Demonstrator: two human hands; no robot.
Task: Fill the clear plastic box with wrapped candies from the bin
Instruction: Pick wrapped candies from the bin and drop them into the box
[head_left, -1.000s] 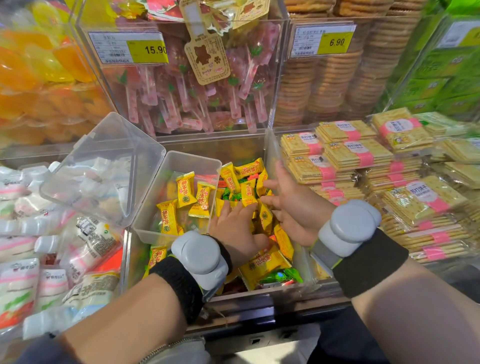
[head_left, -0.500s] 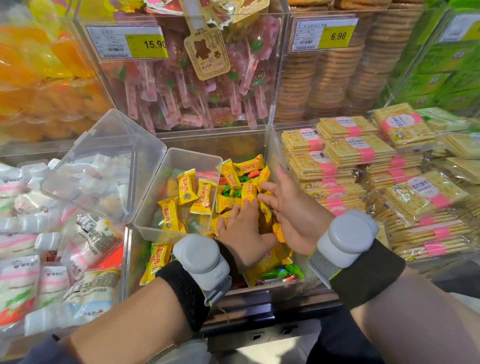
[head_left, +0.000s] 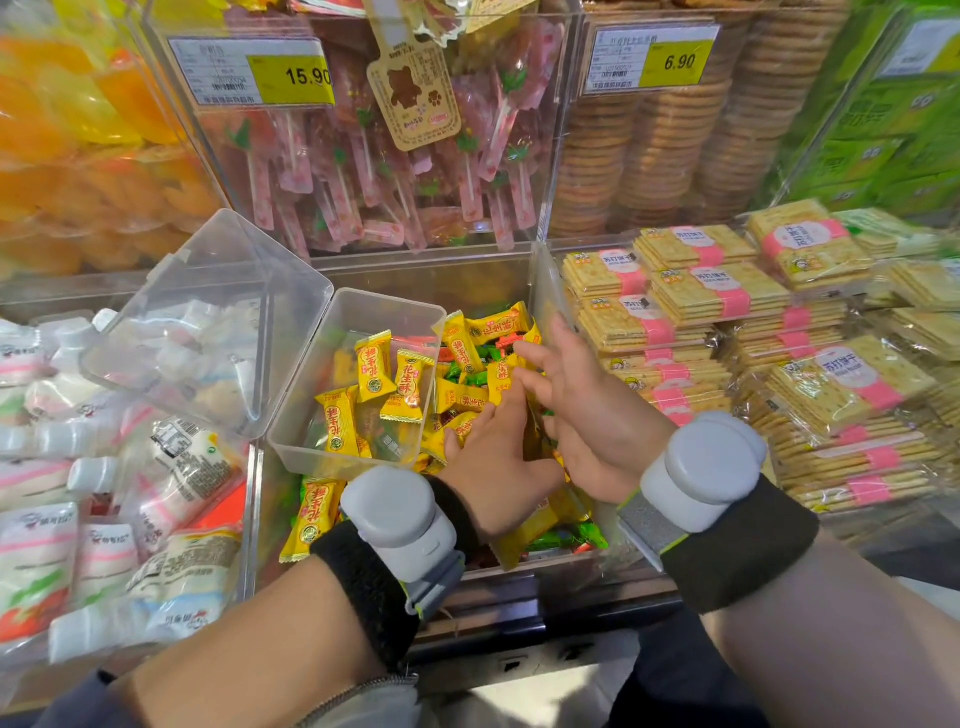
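The clear plastic box (head_left: 387, 314) rests in the left part of the candy bin (head_left: 457, 280), with its hinged lid (head_left: 218, 306) swung open to the left. Several yellow wrapped candies (head_left: 375, 366) lie inside the box. More yellow and green candies (head_left: 493, 327) fill the bin to its right. My left hand (head_left: 493, 462) lies palm down on that pile, fingers stretched forward. My right hand (head_left: 587, 410) stands on its edge right beside it, fingers spread and curved toward the left hand. Loose candies sit between and under both hands; neither hand closes around any.
White pouch snacks (head_left: 171, 467) fill the bin on the left. Stacked cracker packs (head_left: 727, 306) with pink bands lie on the right. Behind stand clear bins of pink lollipops (head_left: 395, 171) and round biscuits (head_left: 670, 150), with yellow price tags (head_left: 291, 78).
Both hands have stayed in the candy pile. My left hand has slid forward next to the right palm, and the right hand's fingers have spread wider.
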